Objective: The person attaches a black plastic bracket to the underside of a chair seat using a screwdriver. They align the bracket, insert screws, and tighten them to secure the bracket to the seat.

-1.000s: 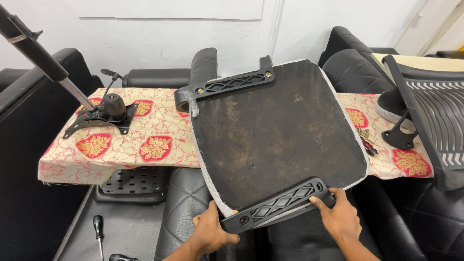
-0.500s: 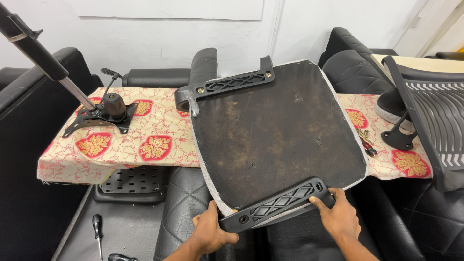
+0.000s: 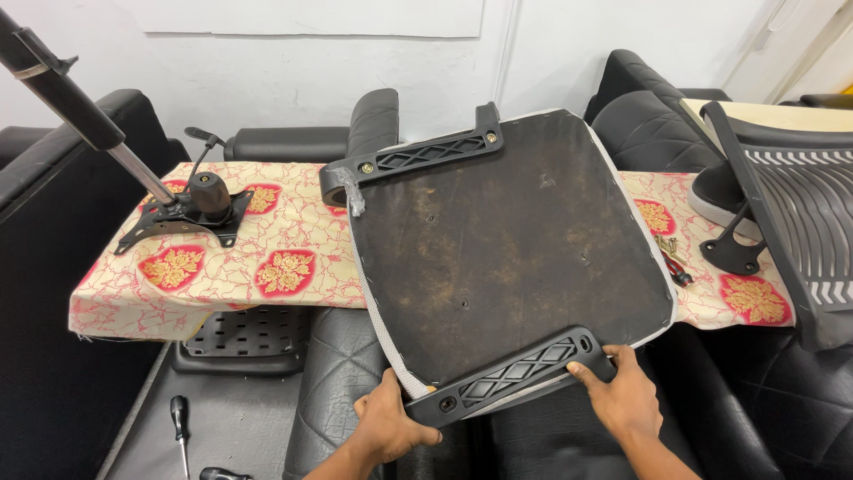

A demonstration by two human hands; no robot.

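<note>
White wall behind; bench [image 3: 231,276] under red-gold patterned cloth. Upturned chair seat [image 3: 506,249] leans on bench edge, underside up. Left hand [image 3: 391,427] grasps seat's near corner; right hand [image 3: 622,400] grips near armrest bracket [image 3: 511,378]. Tilt mechanism [image 3: 182,213] lies left on bench; screwdriver [image 3: 179,422] below.

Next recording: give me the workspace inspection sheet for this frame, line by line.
Surface: table under a cream cloth with red floral motifs.
Job's things: upturned chair seat, dark underside up; near armrest bracket, far armrest bracket.
Clutter: tilt mechanism with gas cylinder; screws; screwdriver lower down.
Grippers: left hand and right hand both grip the near armrest bracket.
Cables: nothing seen.
Surroundings: white wall, black chair cushions, mesh chair back at right.
</note>
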